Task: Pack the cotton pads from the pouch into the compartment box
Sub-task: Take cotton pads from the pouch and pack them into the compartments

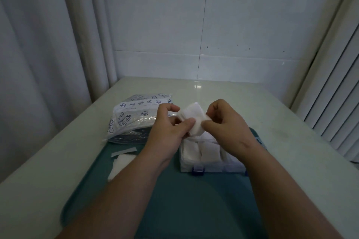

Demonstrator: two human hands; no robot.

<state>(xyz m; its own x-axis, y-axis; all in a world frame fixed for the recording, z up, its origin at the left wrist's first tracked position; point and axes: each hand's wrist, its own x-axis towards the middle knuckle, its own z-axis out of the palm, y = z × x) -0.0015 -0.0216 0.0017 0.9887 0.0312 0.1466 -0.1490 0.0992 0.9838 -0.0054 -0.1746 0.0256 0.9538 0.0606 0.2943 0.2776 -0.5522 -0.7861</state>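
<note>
One pale desk [58,151] against a tiled wall [252,25], teal tray [174,196] on top. Left hand [171,124] and right hand [225,122] fingers pinch pads [192,115] over the box [211,168], long axis nine-to-three.

No text, brand, number or sign can be read. A short line of small dark print is seen on the white band of the plastic pouch [136,116], just left of the fingers [171,107] of the left hand [167,124], but it is too small and blurred to be made out. Round blue emblems and drawings of shells and sea creatures are printed around it on the same pouch; no letters can be told in them.
</note>
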